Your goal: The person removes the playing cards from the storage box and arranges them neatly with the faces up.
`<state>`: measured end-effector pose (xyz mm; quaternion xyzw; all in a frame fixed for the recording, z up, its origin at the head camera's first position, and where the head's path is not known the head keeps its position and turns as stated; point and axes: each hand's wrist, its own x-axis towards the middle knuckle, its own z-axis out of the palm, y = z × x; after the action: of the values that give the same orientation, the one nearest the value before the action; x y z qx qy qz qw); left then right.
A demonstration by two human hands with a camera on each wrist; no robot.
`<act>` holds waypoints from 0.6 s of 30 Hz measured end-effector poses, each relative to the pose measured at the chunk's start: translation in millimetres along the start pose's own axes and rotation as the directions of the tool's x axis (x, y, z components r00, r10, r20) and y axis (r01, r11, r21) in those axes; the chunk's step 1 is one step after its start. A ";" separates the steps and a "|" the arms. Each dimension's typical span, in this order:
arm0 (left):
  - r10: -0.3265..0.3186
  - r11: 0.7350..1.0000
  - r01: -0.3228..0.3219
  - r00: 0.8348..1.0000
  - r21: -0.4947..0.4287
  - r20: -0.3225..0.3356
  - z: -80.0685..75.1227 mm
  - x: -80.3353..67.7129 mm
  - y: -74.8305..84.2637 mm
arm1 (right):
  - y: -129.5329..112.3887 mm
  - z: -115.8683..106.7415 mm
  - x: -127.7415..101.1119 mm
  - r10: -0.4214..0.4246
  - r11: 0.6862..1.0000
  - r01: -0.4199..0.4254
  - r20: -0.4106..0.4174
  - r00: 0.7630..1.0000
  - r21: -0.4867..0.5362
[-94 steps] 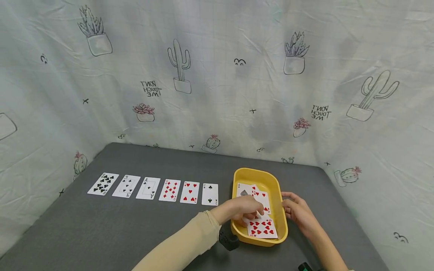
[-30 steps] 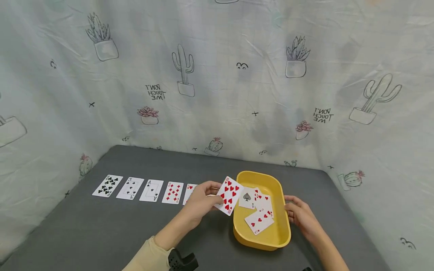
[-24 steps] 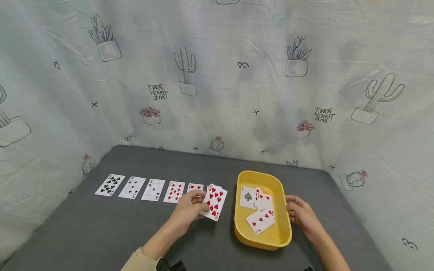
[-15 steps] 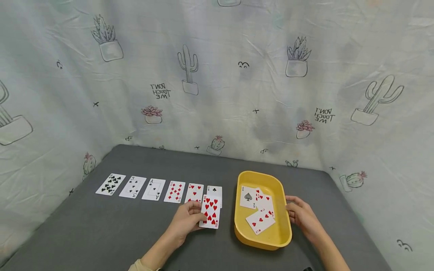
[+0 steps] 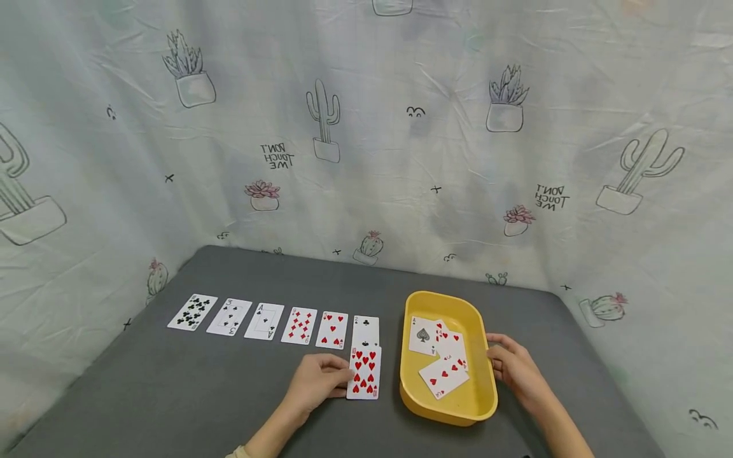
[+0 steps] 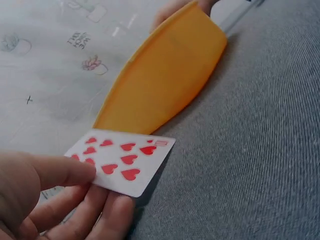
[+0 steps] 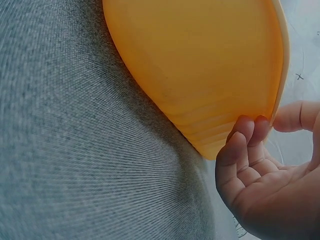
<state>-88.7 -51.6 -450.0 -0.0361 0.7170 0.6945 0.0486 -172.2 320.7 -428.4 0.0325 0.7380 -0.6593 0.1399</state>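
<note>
while our left hand (image 5: 317, 383) pinched the ten of hearts (image 5: 364, 380) by its left edge, thumb on the face and fingers beneath as the left wrist view (image 6: 116, 161) showed, the card lay low over the grey table (image 5: 172, 394), just left of the yellow tray (image 5: 478, 394) and just in front of the two of clubs (image 5: 365, 331), its top edge overlapping that card's near end.

our right hand (image 5: 515, 369) rested against the tray's right wall, fingers curled with the tips touching the outer side and the thumb at the rim (image 7: 295, 116); we could not tell how firmly it gripped.

item, row on the table, left to right: ten of clubs (image 5: 192, 312), three of clubs (image 5: 229, 316), ace of clubs (image 5: 265, 320), nine of diamonds (image 5: 299, 325), five of hearts (image 5: 333, 329), then the two of clubs, all face up, side by side, apart.

item, inside the tray: ace of spades (image 5: 422, 335) at the far left, a red card (image 5: 452, 343) partly overlapping it, and a heart card (image 5: 443, 377) lying askew nearer us; ranks too small to read.

item, behind the table: a pale curtain (image 5: 401, 159) printed with cacti.
</note>
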 end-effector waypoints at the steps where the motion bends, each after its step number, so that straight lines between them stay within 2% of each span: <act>1: 0.015 0.999 -0.015 1.000 0.030 -0.005 0.1 0.4 -0.5 | -0.2 0.0 0.5 0.005 1.000 -0.005 -0.004 1.000 0.003; 4: 0.059 0.992 -0.057 0.998 0.111 -0.021 -0.3 2.3 -2.3 | 0.2 -0.2 1.9 0.014 1.000 -0.014 -0.010 1.000 0.005; 7: 0.089 0.987 -0.083 0.995 0.141 -0.039 -0.9 3.0 -2.5 | 1.1 -0.6 2.9 0.015 1.000 -0.015 -0.010 1.000 0.010; 12: 0.095 0.985 -0.083 0.993 0.154 -0.071 -2.1 1.0 0.6 | 2.2 -1.5 4.0 0.000 1.000 0.000 0.002 1.000 0.009; 18: 0.107 0.970 -0.082 0.989 0.231 -0.101 -3.3 0.9 -2.7 | 5.7 -1.7 5.7 -0.002 1.000 0.002 -0.001 1.000 0.012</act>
<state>-89.3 -55.0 -452.7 -0.0351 0.7938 0.6068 -0.0212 -176.6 322.3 -435.1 0.0328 0.7341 -0.6640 0.1386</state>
